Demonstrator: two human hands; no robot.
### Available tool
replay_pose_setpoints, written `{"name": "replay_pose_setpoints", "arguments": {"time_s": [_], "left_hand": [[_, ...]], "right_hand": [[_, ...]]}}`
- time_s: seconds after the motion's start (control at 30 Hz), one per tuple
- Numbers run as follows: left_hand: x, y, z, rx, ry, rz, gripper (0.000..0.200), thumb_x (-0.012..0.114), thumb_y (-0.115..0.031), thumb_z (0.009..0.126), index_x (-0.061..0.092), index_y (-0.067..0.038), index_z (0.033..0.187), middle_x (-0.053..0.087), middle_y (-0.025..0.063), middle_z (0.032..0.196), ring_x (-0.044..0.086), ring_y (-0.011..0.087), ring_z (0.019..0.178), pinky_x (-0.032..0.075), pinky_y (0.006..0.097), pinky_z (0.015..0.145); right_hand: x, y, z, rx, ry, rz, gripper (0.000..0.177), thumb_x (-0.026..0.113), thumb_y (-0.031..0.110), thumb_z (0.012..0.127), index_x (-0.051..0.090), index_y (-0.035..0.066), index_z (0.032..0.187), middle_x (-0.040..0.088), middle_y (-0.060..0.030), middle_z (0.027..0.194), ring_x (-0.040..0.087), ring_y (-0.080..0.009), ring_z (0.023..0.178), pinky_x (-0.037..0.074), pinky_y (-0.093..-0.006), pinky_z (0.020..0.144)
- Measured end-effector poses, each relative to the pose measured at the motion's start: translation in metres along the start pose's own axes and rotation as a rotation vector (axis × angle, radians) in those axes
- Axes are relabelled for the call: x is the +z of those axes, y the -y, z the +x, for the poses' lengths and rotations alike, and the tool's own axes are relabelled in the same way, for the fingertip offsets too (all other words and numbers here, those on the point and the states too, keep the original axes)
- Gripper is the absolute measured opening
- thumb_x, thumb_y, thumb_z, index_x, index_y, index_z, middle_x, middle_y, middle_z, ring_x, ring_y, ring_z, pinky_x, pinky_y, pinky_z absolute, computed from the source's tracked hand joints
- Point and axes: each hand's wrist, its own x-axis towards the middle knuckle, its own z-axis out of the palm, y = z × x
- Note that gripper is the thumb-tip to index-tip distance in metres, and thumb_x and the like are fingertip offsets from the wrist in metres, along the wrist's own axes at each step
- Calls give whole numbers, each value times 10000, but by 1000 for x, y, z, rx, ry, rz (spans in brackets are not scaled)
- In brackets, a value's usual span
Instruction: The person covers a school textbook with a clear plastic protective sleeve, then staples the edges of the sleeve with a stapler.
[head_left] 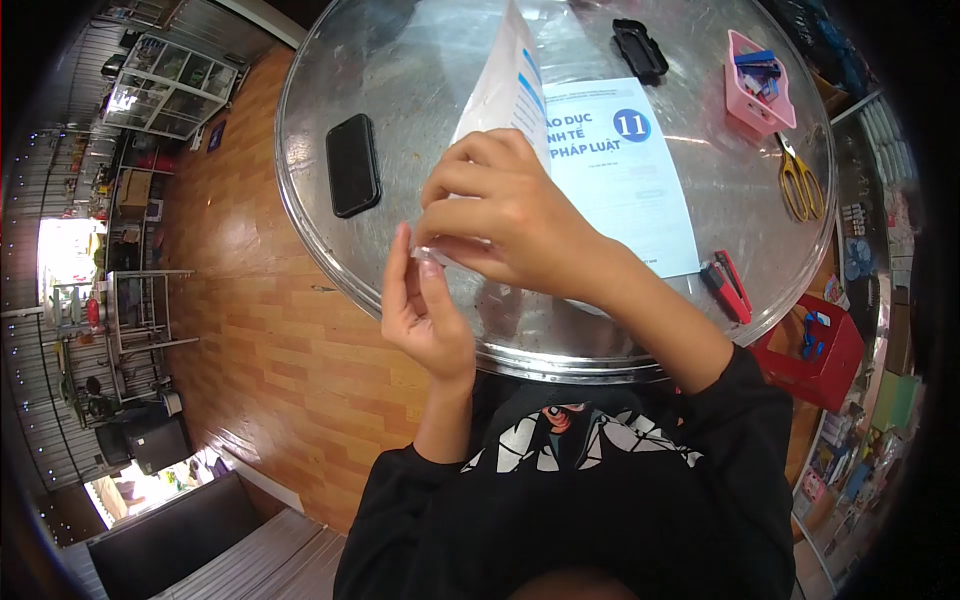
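My right hand (500, 210) wraps its fingers round the lower part of a raised white sheet with blue print (510, 90), which stands up from the table. Below and to its left, my left hand (428, 310) pinches the sheet's bottom corner between thumb and fingers. Beside them, partly behind the raised sheet and my right forearm, a white page with blue lettering and the number 11 (620, 180) lies flat on the round metal table (420, 60).
A black phone (353, 165) lies on the left. To the right are a black case (640, 50), a pink basket (755, 90) with small items, yellow-handled scissors (800, 180) and a red stapler (728, 287). A red box (825, 350) stands beyond the table's edge.
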Motion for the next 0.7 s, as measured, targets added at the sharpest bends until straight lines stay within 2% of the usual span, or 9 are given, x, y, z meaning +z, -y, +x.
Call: {"name": "replay_pose_setpoints", "arguments": {"time_s": [0.07, 0.17, 0.4, 0.5, 0.57, 0.7], "left_hand": [[-4, 1, 3, 126, -41, 187, 191, 529, 12, 792, 588, 74, 962, 615, 119, 875, 576, 137, 761, 451, 250, 681], [-5, 5, 4, 230, -27, 283, 197, 541, 24, 774, 590, 69, 960, 623, 137, 848, 587, 162, 737, 455, 255, 666], [-1, 1, 2, 329, -47, 327, 161, 566, 42, 746, 604, 64, 900, 626, 146, 809, 596, 194, 700, 457, 250, 629], [0, 3, 1, 413, -47, 347, 152, 581, 48, 731, 606, 60, 881, 626, 143, 797, 597, 197, 687, 460, 254, 624], [1, 4, 0, 448, -42, 321, 156, 592, 55, 718, 607, 55, 873, 625, 138, 785, 598, 200, 677, 462, 257, 617], [2, 4, -2, 451, -40, 321, 145, 593, 59, 715, 605, 55, 859, 624, 136, 779, 598, 204, 674, 465, 258, 612]], "right_hand": [[0, -2, -2, -34, -61, -3, 154, 677, 101, 587, 608, 112, 723, 542, 20, 798, 486, -196, 833, 327, -330, 767], [-3, -3, -3, -49, -88, 8, 162, 678, 97, 582, 615, 114, 730, 540, 16, 785, 495, -195, 816, 331, -321, 755], [-13, -1, -15, -69, -78, -17, 156, 672, 94, 590, 620, 116, 735, 555, 13, 783, 510, -189, 804, 337, -318, 745], [-15, -1, -20, -52, -60, -37, 190, 662, 69, 584, 609, 123, 758, 574, 27, 866, 511, -177, 854, 339, -327, 736], [-16, -1, -22, -124, -94, -87, 142, 660, 92, 598, 620, 95, 734, 616, -13, 875, 523, -192, 818, 350, -321, 742], [-20, -4, -24, -158, -54, -77, 135, 653, 91, 599, 623, 80, 730, 629, -33, 864, 533, -195, 797, 370, -316, 720]]}}
